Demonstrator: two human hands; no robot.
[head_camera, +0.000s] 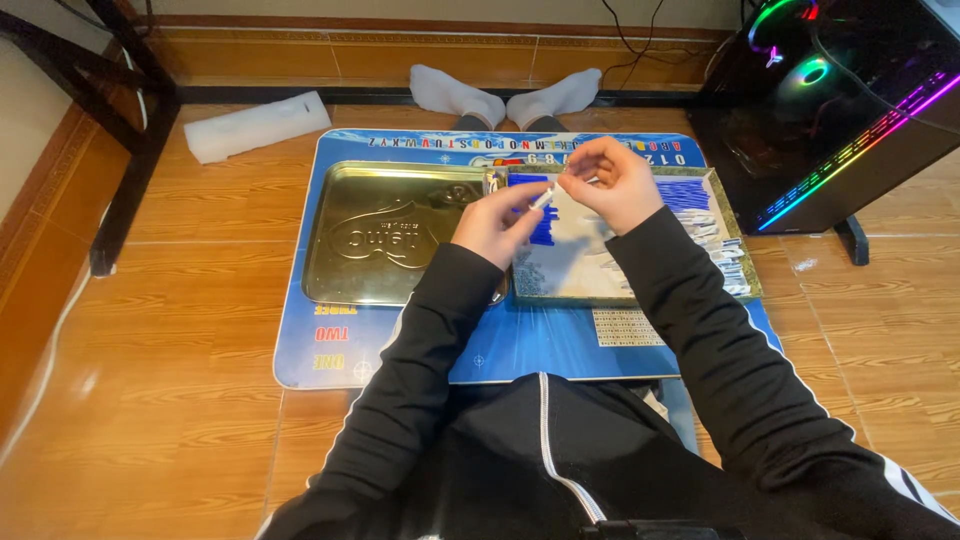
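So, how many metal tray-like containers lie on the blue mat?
2. An empty gold metal tray lies on the left of the blue mat. A second tray, holding blue and white small pieces, lies on the right, partly hidden under the hands.

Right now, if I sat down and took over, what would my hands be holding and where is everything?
Left hand pinches a small white piece. Right hand is closed just above it; whether it grips anything is unclear.
Both hover over the open box of blue and white pieces. A gold tin tray sits left of it on the blue mat.
Done and left: cannot tell.
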